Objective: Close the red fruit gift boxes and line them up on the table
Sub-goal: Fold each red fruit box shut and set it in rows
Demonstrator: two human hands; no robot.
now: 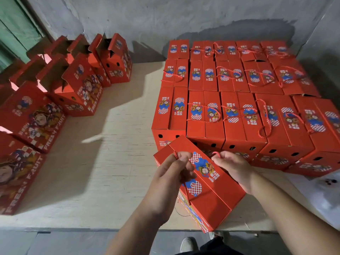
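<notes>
Nearest, a closed red cardboard box (207, 184) lies slanted at the front edge of the pale wooden table (114, 162). The left hand (174, 172) pinches its twisted red cord handle (176, 155); the right hand (233, 168) grips the cord's other end. Just behind, closed boxes (239, 89) stand in tight rows, with glossy lids and cord loops. Far left, open boxes (73, 74) stand with flaps up.

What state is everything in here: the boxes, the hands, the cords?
Box in hand: closed, tilted, near the table's front edge.
Left hand: pinching the red cord handle.
Right hand: gripping the cord's other end.
Right-side boxes: closed, packed in rows.
Left-side boxes: flaps open, upright.
Table: partly shadowed.
</notes>
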